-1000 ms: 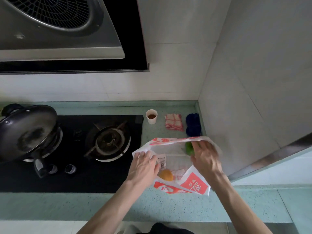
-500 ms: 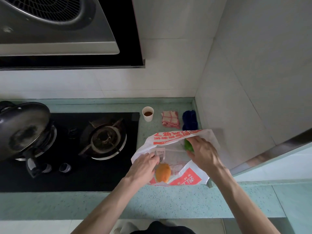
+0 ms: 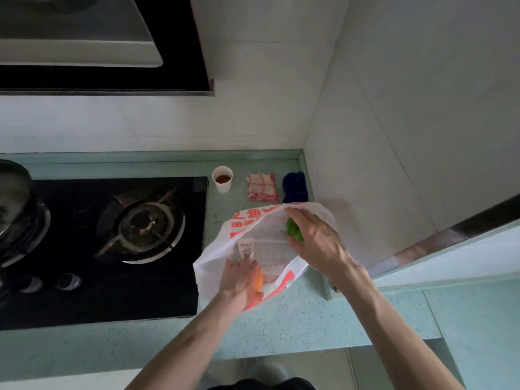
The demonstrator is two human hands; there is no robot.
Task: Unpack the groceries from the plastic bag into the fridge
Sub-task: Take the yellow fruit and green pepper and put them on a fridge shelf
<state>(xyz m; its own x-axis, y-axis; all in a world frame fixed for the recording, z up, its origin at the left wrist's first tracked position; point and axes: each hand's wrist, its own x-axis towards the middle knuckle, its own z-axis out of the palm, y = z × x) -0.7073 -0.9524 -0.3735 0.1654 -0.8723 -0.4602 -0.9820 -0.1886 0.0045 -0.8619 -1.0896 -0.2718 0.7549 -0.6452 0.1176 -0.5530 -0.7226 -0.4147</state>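
1. Plastic bag lies open on the bench, near its back right corner.
2. Right hand inside the bag mouth, fingers wrapped round a green vegetable.
3. Left hand at the bag's near edge, fingers curled against an orange fruit.

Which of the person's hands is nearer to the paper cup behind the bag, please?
Left, narrowly. The left hand is at the bag's near edge, below the paper cup; the right hand is farther right, on the green item.
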